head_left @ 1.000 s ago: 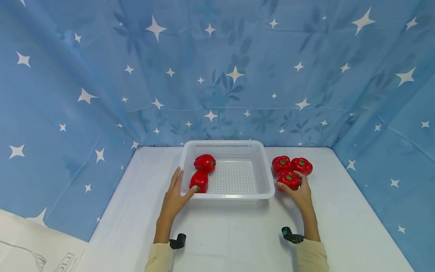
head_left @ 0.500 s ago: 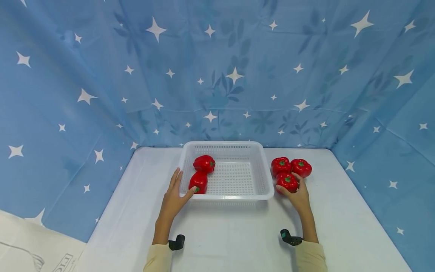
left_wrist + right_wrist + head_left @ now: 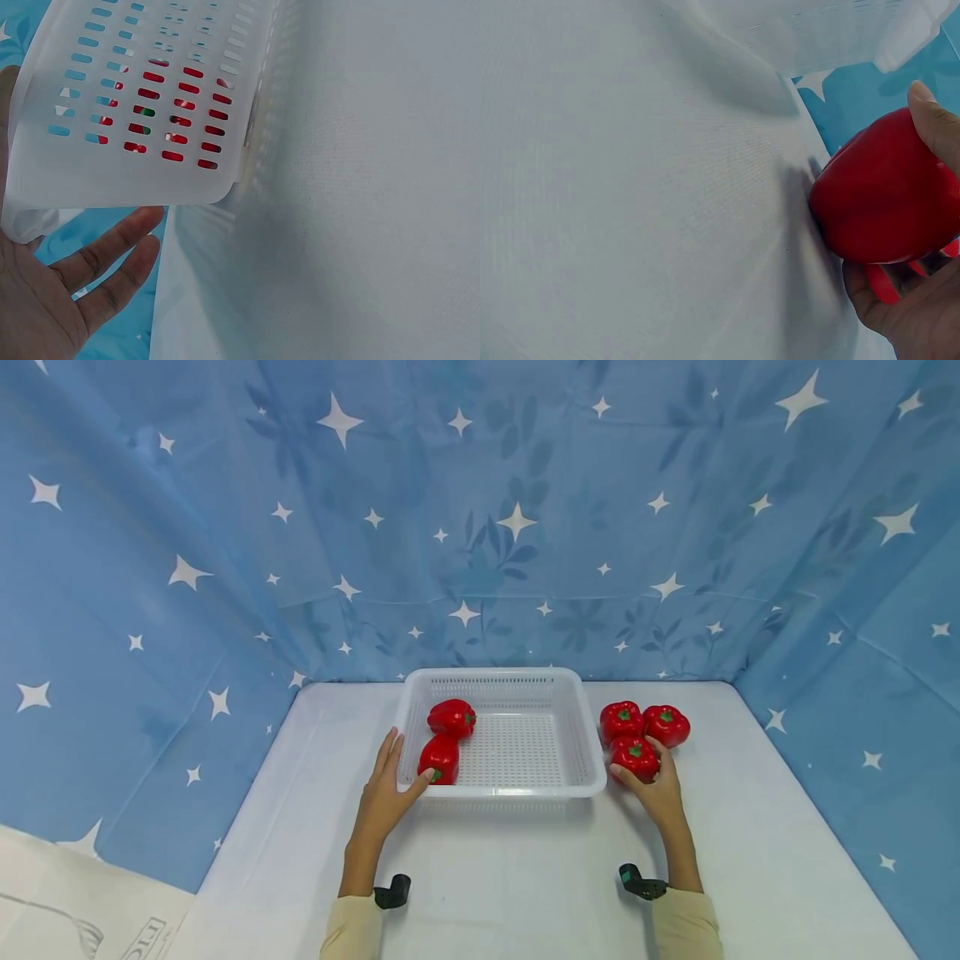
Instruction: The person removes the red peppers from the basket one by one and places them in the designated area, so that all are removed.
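Glossy red bell pepper (image 3: 634, 758), right of centre in the frame, sits in the right hand (image 3: 662, 797), thumb and fingers around it. Two matching peppers (image 3: 666, 725) stand beyond it on the white table (image 3: 510, 877); two side-lying peppers (image 3: 451, 718) are already inside the white perforated plastic basket (image 3: 510, 792). The left hand (image 3: 381, 806), fingers fairly straight, touches its lower-left corner.

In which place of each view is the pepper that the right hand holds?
Head: held pepper right of centre, below mid-height.
Left wrist: not in it.
Right wrist: right side, mid-height.
Shared landmark: basket, centre, upper left and upper right respectively.
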A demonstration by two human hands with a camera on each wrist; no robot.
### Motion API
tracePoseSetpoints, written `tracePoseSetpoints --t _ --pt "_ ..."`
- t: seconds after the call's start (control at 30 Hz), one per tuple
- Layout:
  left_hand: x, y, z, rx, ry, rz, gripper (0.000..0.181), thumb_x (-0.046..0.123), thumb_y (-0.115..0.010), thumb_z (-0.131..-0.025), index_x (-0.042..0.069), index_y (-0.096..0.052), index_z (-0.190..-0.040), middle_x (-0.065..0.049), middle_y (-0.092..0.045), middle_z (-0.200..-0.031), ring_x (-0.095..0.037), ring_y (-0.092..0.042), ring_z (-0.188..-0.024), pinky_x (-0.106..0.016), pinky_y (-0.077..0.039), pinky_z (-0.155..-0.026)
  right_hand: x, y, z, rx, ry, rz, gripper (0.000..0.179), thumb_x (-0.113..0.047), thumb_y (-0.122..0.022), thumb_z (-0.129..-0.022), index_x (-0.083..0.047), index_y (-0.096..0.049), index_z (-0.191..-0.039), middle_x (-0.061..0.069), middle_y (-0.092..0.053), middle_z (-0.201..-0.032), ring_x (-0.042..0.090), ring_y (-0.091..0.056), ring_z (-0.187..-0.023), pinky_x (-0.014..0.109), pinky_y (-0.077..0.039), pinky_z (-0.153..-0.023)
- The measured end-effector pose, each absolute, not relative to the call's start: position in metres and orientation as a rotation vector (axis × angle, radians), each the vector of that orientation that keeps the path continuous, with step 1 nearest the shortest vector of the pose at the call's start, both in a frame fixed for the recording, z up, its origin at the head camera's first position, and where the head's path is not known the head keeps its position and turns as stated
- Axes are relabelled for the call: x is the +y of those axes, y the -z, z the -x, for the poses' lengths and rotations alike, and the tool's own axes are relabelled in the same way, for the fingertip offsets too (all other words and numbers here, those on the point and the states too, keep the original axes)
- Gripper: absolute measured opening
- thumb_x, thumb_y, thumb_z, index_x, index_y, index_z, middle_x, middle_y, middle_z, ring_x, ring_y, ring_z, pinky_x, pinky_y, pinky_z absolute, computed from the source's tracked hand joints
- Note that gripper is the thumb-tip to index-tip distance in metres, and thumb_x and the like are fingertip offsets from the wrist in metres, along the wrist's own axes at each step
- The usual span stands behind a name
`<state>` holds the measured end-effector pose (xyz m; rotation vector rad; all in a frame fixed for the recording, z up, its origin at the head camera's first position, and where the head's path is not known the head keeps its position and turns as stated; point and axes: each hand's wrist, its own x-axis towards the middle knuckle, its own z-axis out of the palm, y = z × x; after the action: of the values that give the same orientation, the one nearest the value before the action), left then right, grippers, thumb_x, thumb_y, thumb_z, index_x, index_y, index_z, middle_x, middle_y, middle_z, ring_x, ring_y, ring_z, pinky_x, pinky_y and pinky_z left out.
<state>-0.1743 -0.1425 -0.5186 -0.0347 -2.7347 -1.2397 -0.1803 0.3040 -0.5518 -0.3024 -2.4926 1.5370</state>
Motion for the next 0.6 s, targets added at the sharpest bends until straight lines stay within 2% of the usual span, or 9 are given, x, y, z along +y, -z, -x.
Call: tracePoseSetpoints --t 0.33,0.6 --pt "-0.1434 0.5189 0.1715 -2.745 1.243 0.030 0.091 0.052 -0.071 -0.082 0.029 -0.022 -0.156 0.008 -0.014 -0.164 -0.035 -0.034 -0.145 -0.059 -0.051 -0.091 0.3024 0.5543 0.1778 -2.503 -1.537 0.301 0.099 -0.034 -0.078 -0.082 -0.015 -0.014 -0.156 0.018 -0.018 -0.161 0.042 -0.017 -0.148 0.065 -0.034 -0.109" --pt "-0.1435 0.5186 0.1728 -2.743 1.242 0.033 0.092 0.055 -0.069 -0.082 0.029 -0.021 -0.156 0.008 -0.014 -0.164 -0.036 -0.035 -0.144 -0.059 -0.051 -0.091 0.3020 0.5566 0.1783 -2.501 -1.536 0.275 0.107 -0.035 -0.080 -0.080 -0.016 -0.008 -0.157 0.017 -0.013 -0.163 0.043 -0.015 -0.148 0.066 -0.033 -0.108"
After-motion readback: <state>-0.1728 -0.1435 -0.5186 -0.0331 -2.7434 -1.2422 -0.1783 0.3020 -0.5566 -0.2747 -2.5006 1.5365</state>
